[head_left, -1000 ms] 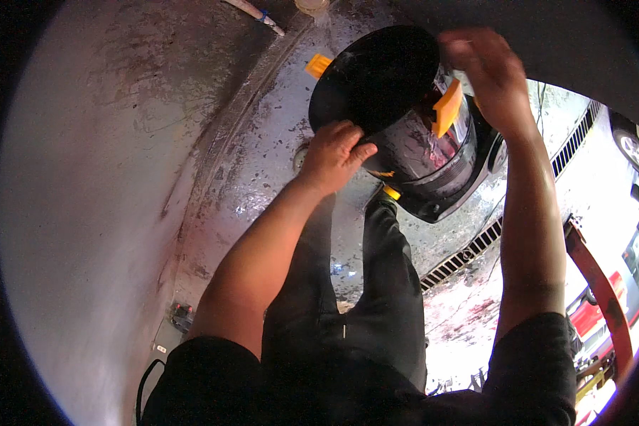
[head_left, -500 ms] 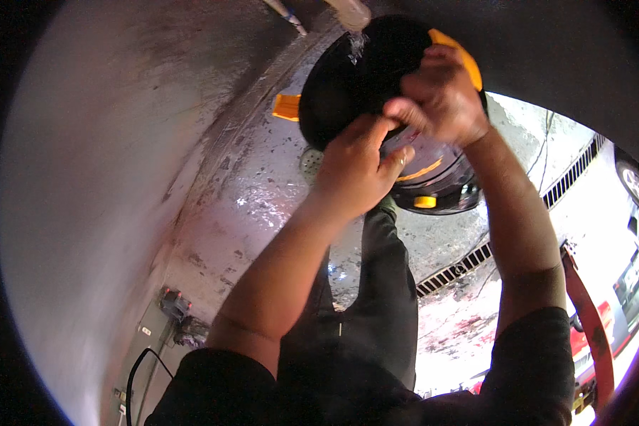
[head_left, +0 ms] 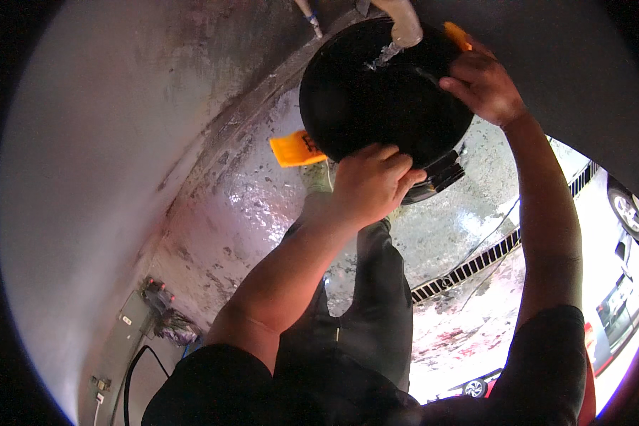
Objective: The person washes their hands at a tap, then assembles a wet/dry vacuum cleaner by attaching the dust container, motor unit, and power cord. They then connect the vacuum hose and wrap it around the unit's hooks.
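One round black tub (head_left: pixel 362 106) is gripped at its near rim by the left hand (head_left: pixel 373 183) — fingers curled over the edge — and at its right rim by the right hand (head_left: pixel 484 84), closed beside one orange latch (head_left: pixel 459 35). A second orange latch (head_left: pixel 295 148) is seen jutting out at the left. The tub's mouth is placed under one pale spout (head_left: pixel 407 30), and one water stream (head_left: pixel 383 55) is let into it. One slotted drain (head_left: pixel 468 268) is set in the floor (head_left: pixel 245 213), right of the legs (head_left: pixel 383 291).
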`<state>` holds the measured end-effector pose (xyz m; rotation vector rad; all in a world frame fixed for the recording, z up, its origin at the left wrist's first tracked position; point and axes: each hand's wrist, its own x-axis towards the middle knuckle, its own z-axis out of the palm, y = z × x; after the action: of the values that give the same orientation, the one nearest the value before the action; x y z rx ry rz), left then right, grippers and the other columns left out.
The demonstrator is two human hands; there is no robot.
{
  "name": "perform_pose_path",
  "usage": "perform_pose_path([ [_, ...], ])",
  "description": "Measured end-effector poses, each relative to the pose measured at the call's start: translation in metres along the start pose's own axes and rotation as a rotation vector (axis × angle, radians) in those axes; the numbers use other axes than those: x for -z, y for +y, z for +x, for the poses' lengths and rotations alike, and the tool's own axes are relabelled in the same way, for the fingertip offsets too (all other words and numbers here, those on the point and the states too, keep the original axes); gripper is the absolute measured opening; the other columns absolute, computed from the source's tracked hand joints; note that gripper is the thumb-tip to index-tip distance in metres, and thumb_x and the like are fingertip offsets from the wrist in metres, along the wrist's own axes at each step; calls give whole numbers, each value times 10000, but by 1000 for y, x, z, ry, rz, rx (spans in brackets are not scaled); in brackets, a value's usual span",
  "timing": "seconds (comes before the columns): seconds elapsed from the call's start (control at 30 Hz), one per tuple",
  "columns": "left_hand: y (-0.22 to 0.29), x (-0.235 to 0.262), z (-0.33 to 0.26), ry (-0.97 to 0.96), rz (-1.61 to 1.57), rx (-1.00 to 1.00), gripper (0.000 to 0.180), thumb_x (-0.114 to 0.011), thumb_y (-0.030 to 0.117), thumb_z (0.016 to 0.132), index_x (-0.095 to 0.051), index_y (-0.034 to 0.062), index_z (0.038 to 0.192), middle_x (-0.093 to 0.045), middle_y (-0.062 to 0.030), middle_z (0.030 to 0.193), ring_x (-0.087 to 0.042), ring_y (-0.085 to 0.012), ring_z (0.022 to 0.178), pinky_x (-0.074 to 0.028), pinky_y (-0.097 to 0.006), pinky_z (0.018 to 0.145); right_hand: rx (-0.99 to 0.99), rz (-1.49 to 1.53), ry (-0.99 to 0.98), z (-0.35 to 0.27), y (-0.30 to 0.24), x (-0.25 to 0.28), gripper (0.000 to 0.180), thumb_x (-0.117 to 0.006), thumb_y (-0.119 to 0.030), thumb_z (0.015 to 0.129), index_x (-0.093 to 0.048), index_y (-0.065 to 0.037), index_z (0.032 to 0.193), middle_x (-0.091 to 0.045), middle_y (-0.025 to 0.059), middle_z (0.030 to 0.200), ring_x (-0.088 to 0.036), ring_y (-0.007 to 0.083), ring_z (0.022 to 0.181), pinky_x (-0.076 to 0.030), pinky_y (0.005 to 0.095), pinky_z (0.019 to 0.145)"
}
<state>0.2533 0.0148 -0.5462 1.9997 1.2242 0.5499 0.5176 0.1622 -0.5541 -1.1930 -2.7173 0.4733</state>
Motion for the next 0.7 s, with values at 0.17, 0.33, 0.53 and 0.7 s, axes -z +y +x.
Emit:
perform_pose_path([
  [0.17, 2, 23, 18, -75, 109, 57, 371, -707, 435, 908, -658, 103, 752, -648, -95, 768, -681, -327, 763, -540, -450, 633, -352, 94, 163, -27, -27, -14, 238, -652, -277, 1007, -716, -55, 1067, -722, 136, 1049, -666, 317, 1160, -361, 538, 1182],
  [0.33, -16, 27, 50, -56, 124, 172, 347, -680, 430, 919, -707, 89, 864, -711, -141, 829, -710, -371, 816, -561, -496, 707, -332, -5, 154, -26, -155, 5, 766, -518, -760, 902, -661, -155, 1350, -635, 121, 1342, -482, 346, 1416, -88, 652, 1239],
  [0.53, -45, 43, 52, 6, 22, 62, 404, -750, 462, 861, -680, 72, 939, -703, -147, 920, -691, -395, 883, -540, -518, 761, -281, -64, 370, -1, -128, -33, 670, -672, -726, 786, -723, -150, 1125, -680, 68, 1161, -580, 302, 1264, -242, 622, 1189],
  [0.7, -77, 80, 40, -270, 75, -3, 561, -745, 496, 883, -661, 9, 1149, -690, -190, 1140, -644, -413, 1092, -491, -481, 940, -168, -104, 448, 17, -93, -17, 464, -770, -580, 794, -718, -128, 882, -691, 61, 1008, -653, 305, 1080, -478, 521, 1024],
])
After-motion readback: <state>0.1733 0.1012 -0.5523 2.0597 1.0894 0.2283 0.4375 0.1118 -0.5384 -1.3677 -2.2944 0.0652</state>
